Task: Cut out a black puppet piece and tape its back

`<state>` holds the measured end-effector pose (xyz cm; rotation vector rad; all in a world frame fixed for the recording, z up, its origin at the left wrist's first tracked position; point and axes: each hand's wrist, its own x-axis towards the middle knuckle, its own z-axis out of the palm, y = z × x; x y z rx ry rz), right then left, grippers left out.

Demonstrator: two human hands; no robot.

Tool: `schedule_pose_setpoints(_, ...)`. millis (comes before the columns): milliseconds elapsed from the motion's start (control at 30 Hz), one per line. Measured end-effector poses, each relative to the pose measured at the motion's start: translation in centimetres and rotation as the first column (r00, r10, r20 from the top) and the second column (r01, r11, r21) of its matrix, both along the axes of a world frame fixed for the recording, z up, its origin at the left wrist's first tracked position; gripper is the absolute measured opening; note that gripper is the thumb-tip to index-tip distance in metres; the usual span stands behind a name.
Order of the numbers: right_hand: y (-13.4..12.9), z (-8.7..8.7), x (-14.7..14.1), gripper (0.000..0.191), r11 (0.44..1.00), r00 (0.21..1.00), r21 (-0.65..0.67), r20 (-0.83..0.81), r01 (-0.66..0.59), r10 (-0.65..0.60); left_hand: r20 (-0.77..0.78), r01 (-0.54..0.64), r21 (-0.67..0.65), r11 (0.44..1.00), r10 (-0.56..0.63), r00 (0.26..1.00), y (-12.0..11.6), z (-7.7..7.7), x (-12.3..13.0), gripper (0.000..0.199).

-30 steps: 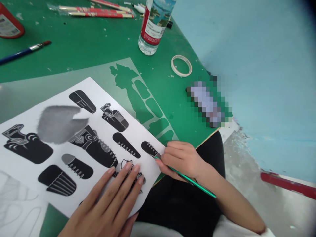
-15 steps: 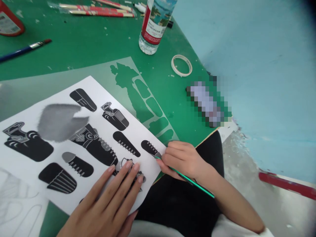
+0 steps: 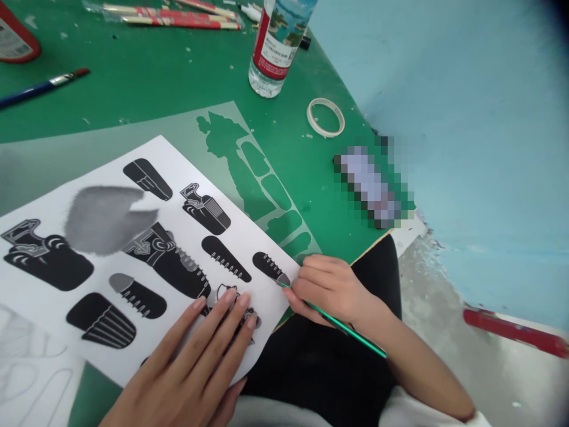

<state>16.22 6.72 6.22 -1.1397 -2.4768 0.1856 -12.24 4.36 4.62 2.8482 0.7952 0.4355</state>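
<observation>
A white sheet (image 3: pixel 178 172) printed with black and grey shapes lies tilted on the green table. My left hand (image 3: pixel 191 362) rests flat on its lower part with fingers spread, partly covering the printed figures. At the sheet's right corner, my right hand (image 3: pixel 331 290) is closed round a thin green-handled tool (image 3: pixel 355 335). The tool's tip is close to a small dark printed shape with a grey end (image 3: pixel 272 268). Under the sheet, a translucent plastic sheet (image 3: pixel 173 127) with cut-out openings reaches out towards the back.
A water bottle (image 3: pixel 278 47), a tape roll (image 3: pixel 326 117) and a blurred-out object (image 3: pixel 367 187) stand or lie beyond the sheets. A blue brush (image 3: pixel 42 89), red bottle (image 3: pixel 15 35) and wrapped sticks (image 3: pixel 173 21) are at back left. Pencil-drawn paper (image 3: pixel 31 367) lies lower left.
The whole view has shifted very slightly, with the table items a little further left. Both hands keep nearly the same pose, and the green tool is still in my right hand.
</observation>
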Motion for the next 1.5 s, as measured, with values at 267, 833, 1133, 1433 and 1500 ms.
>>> schedule_pose_setpoints(267,-0.24,0.0,0.09,0.041,1.0,1.0,-0.015,0.0,0.004,-0.004,0.007,-0.005,-0.005,1.0,0.005,1.0,-0.04,-0.07,0.23,0.068)
schedule_pose_setpoints(833,-0.68,0.26,0.25,0.04,1.0,1.0,-0.012,0.008,0.02,-0.02,0.029,0.03,-0.028,0.999,-0.03,0.999,-0.06,-0.21,-0.42,0.063)
schedule_pose_setpoints(1133,-0.92,0.27,0.31,0.039,1.0,1.0,-0.023,0.007,0.018,-0.018,0.026,0.024,-0.045,0.999,-0.023,0.999,-0.02,-0.06,-0.18,0.063)
schedule_pose_setpoints(1433,-0.96,0.33,0.43,0.04,1.0,1.0,-0.024,0.011,0.013,-0.013,0.029,0.026,-0.053,0.998,-0.025,0.999,0.0,-0.01,-0.22,0.063)
schedule_pose_setpoints(1500,-0.99,0.36,0.4,0.04,1.0,1.0,-0.027,0.012,0.015,-0.014,0.024,0.025,-0.058,0.998,-0.024,0.999,-0.03,-0.04,-0.21,0.064)
